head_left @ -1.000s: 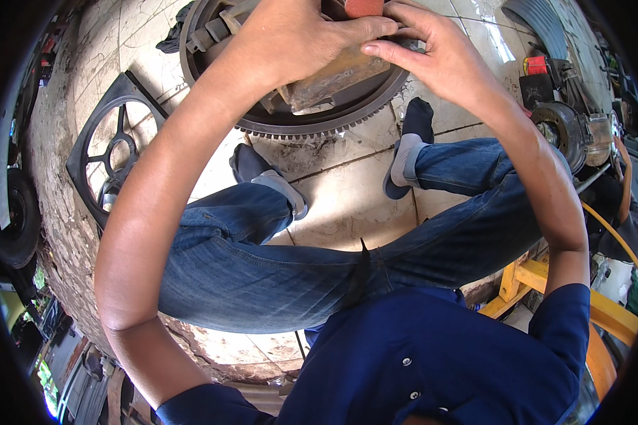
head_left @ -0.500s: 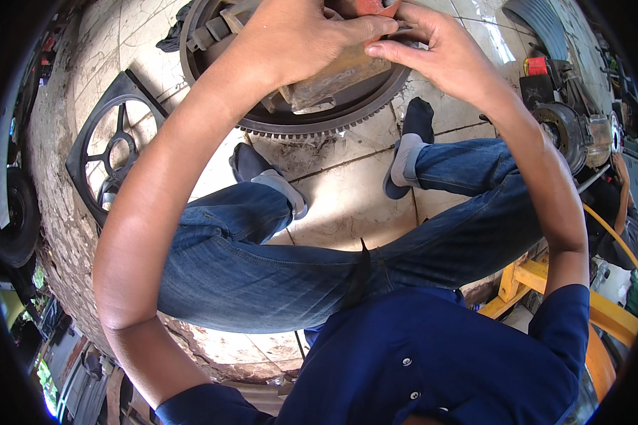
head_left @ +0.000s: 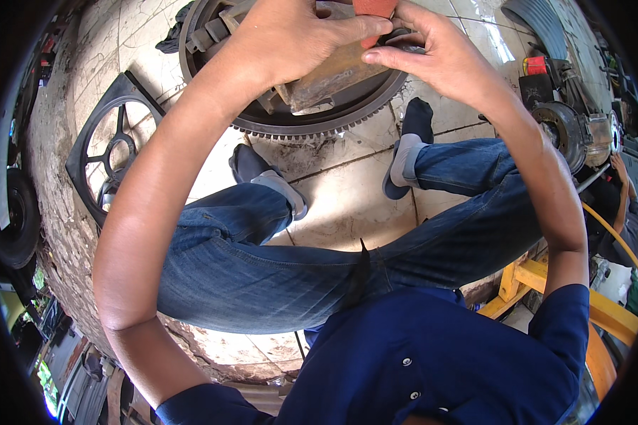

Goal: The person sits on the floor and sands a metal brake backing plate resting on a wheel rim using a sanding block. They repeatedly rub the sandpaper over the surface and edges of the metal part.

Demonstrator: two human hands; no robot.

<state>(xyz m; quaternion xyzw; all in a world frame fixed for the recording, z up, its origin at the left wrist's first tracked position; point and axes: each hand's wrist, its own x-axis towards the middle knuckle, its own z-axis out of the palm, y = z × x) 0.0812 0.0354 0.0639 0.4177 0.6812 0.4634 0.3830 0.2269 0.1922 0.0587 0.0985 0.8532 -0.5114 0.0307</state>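
At the top edge of the view, both my hands meet around a red, rough-looking piece that resembles sandpaper (head_left: 376, 8), cut off by the frame. My left hand (head_left: 290, 42) has its thumb stretched across the front of the piece; its other fingers are mostly hidden. My right hand (head_left: 439, 46) pinches the right side of it, with thumb and fingers curled close. Below them lies a rusty metal block (head_left: 333, 79), resting on a large toothed flywheel (head_left: 312, 126) on the floor.
A black fan shroud-like frame (head_left: 85, 152) leans at the left. My feet in dark slippers (head_left: 252, 164) stand before the flywheel. Greasy machine parts (head_left: 560, 131) and a yellow metal stand (head_left: 524, 280) are on the right, where another person's hand (head_left: 621, 170) shows.
The red piece has shifted and turned slightly between my fingers, showing more of its flat face. Both hands have moved only a little.
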